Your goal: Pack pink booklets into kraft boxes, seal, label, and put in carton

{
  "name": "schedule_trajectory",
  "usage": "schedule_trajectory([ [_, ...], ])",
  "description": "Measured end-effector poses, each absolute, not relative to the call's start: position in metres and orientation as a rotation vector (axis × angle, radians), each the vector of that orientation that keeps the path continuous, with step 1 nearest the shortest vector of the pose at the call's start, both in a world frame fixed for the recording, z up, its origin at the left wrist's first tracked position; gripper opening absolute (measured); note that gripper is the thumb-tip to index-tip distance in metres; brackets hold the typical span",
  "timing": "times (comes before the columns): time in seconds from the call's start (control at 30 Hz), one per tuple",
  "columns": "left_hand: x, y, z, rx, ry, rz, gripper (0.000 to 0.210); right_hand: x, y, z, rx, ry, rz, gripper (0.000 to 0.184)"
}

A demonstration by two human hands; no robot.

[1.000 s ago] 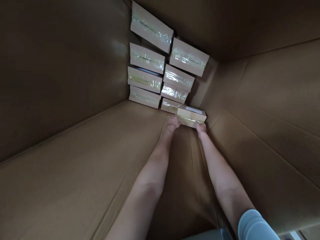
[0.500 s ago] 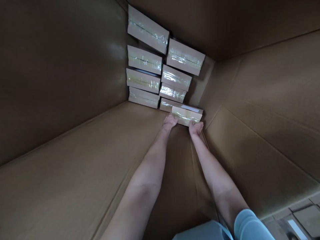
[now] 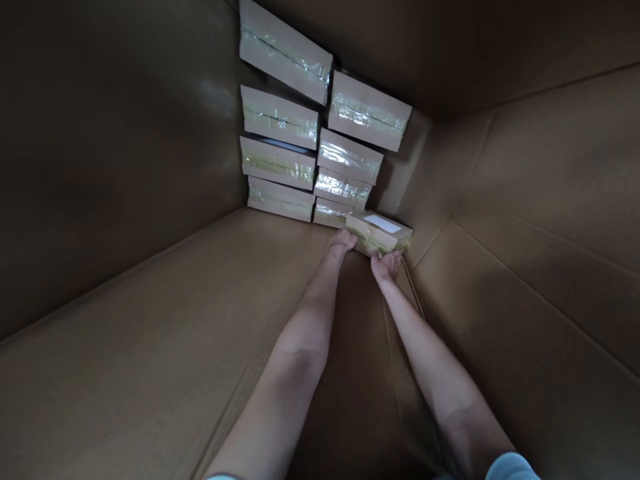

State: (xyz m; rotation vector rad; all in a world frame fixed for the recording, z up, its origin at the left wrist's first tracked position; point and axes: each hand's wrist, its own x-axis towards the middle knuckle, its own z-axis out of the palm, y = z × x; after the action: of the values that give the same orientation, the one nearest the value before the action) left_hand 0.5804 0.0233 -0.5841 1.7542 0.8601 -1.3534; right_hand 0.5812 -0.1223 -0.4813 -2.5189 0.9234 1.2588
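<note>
Deep inside a large cardboard carton, both my arms reach to a small cardboard box (image 3: pixel 379 233) with clear tape on its front and a white label on top. My left hand (image 3: pixel 343 241) grips its left front corner. Under the front edge, toward the right, my right hand (image 3: pixel 387 265) holds the box with fingers curled against it. The box is tilted, its top face showing. Just left of it, a taped box (image 3: pixel 331 213) at the bottom of the right stack is partly covered by it.
Several taped boxes are stacked in a left column (image 3: pixel 278 163) and a right column (image 3: pixel 349 155) at the far end. The carton's left wall (image 3: pixel 125 287) and right wall (image 3: pixel 540 220) slope in on both sides. A gap lies right of the stacks.
The held box has turned and tipped, so its label and top show more. My right hand has shifted slightly left and down along it; the left hand has barely moved.
</note>
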Motion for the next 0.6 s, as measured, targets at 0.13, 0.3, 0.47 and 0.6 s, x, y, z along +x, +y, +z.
schedule_trajectory([
  [0.13,0.578,0.029,-0.576,1.768,0.865,-1.484,0.049,0.580,-0.137,-0.486,-2.490,0.898,1.355,0.046],
  [0.3,0.586,0.023,-0.557,1.808,0.837,-1.513,0.048,0.591,-0.152,-0.488,-2.456,0.976,1.347,0.035],
  [0.47,0.590,0.006,-0.549,1.845,0.866,-1.506,0.055,0.602,-0.158,-0.502,-2.506,1.109,1.342,0.029],
  [0.6,0.591,0.000,-0.543,1.845,0.889,-1.490,0.053,0.604,-0.155,-0.506,-2.536,1.174,1.324,0.029],
])
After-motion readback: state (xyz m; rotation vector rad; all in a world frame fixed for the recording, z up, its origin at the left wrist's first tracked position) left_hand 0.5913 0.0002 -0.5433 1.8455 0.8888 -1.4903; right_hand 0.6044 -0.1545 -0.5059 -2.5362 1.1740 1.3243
